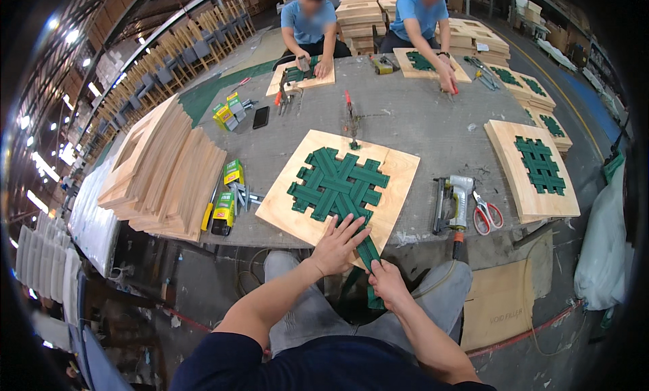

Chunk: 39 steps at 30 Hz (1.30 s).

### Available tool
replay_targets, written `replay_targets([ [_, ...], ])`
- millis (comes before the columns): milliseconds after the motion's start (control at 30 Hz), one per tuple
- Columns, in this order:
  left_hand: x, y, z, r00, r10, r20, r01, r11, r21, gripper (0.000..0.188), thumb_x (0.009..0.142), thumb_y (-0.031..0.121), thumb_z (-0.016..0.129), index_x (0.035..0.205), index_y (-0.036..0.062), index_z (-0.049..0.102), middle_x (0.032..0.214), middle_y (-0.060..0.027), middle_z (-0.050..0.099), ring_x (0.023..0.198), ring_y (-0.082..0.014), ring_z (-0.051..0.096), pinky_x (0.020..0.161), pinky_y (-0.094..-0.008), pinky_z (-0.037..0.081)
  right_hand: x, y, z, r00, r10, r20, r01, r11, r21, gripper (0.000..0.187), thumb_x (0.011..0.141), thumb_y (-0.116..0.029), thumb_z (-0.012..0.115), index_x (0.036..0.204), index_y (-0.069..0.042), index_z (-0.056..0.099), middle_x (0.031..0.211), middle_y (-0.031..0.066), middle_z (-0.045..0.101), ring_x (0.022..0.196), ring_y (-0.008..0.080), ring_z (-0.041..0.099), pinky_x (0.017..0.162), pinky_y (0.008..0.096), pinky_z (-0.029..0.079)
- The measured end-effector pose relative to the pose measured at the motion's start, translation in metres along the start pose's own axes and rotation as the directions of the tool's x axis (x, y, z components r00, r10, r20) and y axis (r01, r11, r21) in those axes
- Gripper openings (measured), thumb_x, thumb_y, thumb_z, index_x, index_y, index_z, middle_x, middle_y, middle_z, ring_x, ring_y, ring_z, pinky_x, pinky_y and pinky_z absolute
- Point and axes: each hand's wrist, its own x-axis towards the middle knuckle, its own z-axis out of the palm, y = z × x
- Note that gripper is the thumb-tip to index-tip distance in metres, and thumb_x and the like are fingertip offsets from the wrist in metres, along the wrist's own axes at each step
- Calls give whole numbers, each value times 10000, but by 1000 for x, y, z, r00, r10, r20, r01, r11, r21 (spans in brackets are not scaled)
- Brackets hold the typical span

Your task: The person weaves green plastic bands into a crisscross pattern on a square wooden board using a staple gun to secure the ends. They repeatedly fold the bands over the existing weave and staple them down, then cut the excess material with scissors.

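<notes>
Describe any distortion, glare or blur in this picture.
Head view: fisheye bending, with dark corners around the rim; head view: ceiling lamps glare at left; head view: co-workers' heads are blurred, while the green webbing looks reasonably sharp.

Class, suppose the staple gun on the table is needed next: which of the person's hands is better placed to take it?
Probably the right hand: it is nearer the staple gun, though it grips the green strap. The left hand, spread over the board, is farther away.

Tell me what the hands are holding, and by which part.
The right hand grips the green strap by its loose length, just past the board's near edge. The left hand lies spread over the board, gripping nothing.
</notes>
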Motion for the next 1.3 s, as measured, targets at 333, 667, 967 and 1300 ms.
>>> replay_targets([
  [333,-2,-1,10,998,56,-14,-54,992,114,1044,634,321,851,1576,210,413,1674,-103,331,1538,-347,320,1254,-604,167,-20,14,-9,997,-64,-43,61,996,-64,345,1105,-269,470,915,-20,613,695,4,527,628,98,473,585,288,397],
  [667,-5,-8,21,992,116,-51,-109,986,127,939,708,383,798,1568,267,439,1668,-83,355,1536,-322,325,1263,-597,145,-22,28,-11,995,-72,-76,65,994,-92,348,1098,-280,483,906,-21,615,686,17,530,623,122,482,587,313,407],
  [967,-6,-13,24,990,131,-56,-126,988,84,949,693,295,833,1560,290,449,1658,-98,363,1518,-349,344,1254,-601,180,-14,45,-10,992,-66,-110,45,981,-188,341,1107,-292,484,891,-51,592,662,-9,504,577,94,435,533,291,364],
  [1300,-10,-11,19,994,68,-80,-69,998,-12,719,856,192,697,1539,254,483,1634,-135,383,1492,-392,372,1230,-587,257,14,59,-14,972,-212,-103,98,760,-642,305,1084,-272,480,957,-26,608,850,217,665,855,450,663,743,507,506],
])
